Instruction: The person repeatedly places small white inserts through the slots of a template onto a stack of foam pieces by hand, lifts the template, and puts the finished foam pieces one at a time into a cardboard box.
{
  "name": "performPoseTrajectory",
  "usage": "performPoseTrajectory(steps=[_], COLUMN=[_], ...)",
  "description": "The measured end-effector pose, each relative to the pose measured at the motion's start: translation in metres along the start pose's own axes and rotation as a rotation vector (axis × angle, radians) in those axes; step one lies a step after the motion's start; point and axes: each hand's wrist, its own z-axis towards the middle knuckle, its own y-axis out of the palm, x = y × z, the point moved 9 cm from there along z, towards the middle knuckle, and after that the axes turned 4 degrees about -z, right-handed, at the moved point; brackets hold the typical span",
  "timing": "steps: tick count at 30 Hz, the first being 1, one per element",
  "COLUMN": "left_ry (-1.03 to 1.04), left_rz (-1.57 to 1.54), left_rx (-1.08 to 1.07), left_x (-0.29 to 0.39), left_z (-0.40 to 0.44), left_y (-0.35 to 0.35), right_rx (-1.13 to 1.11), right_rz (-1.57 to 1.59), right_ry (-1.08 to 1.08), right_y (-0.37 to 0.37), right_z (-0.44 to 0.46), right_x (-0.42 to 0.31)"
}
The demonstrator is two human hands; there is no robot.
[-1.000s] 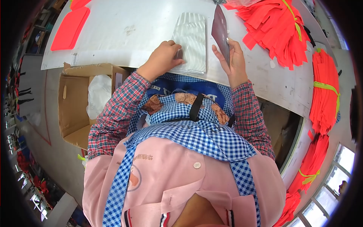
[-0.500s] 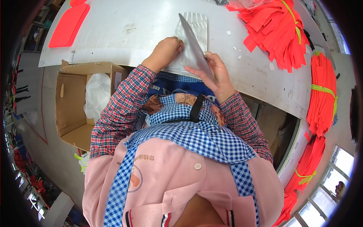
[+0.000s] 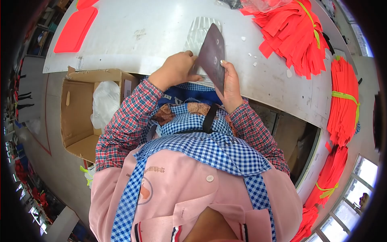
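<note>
My right hand (image 3: 230,86) holds a thin, dark, flat plate (image 3: 212,50) tilted up, its thumb on the face and its fingers behind. Small marks or holes show on the plate. Under it, a pile of clear plastic bags (image 3: 197,32) with pale stripes lies on the white table. To the left, my left hand (image 3: 176,70) is closed at the near end of the bags, apparently pinching the top one. The plate's lower left edge is close to those fingertips, and the exact grip is partly hidden.
Flat red pieces (image 3: 75,32) are stacked at the table's left. At the right are a red strip bundle (image 3: 288,36) with a yellow tie and another red bundle (image 3: 342,101). A cardboard box (image 3: 70,117) beside my left arm contains a clear plastic bag (image 3: 105,105).
The plate has turned from nearly edge-on to showing its dark face. My left hand has shifted down toward me along the bags, thumb now stretched out.
</note>
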Motion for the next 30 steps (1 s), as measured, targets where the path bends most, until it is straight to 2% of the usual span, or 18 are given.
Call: performPoseTrajectory(steps=[2, 3, 6, 9, 12, 14, 17, 18, 22, 26, 30], left_ry=[0.011, 0.042, -0.047, -0.141, -0.187, -0.305, -0.388, -0.417, -0.377, -0.498, -0.713], left_rz=[0.120, 0.147, 0.284, 0.150, 0.141, 0.013, -0.287, -0.437, -0.514, -0.168, 0.248], left_rx=[-0.056, 0.004, -0.081, 0.104, 0.297, 0.392, 0.645, 0.714, 0.968, 1.394, 1.497], left_x=[0.001, 0.007, -0.003, -0.029, -0.052, -0.074, -0.107, -0.118, -0.159, -0.144, -0.126], left_z=[-0.004, -0.005, -0.002, 0.006, 0.011, 0.008, -0.018, -0.032, -0.124, -0.258, -0.376], left_y=[0.015, 0.011, 0.008, -0.013, -0.049, -0.078, -0.126, -0.139, -0.199, -0.239, -0.230], right_rx=[0.026, 0.031, 0.055, 0.080, 0.102, 0.126, 0.151, 0.152, 0.158, 0.142, 0.148], right_rz=[-0.002, 0.003, 0.021, 0.046, 0.055, 0.053, 0.053, 0.060, 0.049, 0.033, -0.023], right_ry=[0.005, 0.006, 0.000, -0.004, -0.003, -0.014, -0.030, -0.029, -0.039, -0.051, -0.002], right_y=[-0.004, -0.005, -0.010, -0.012, -0.013, -0.013, -0.010, -0.008, -0.010, -0.017, -0.011], right_z=[0.000, 0.001, 0.003, 0.004, 0.004, 0.003, 0.001, 0.000, 0.003, 0.009, 0.005], right_x=[0.002, 0.003, 0.006, 0.008, 0.009, 0.008, 0.006, 0.006, 0.006, 0.008, 0.004])
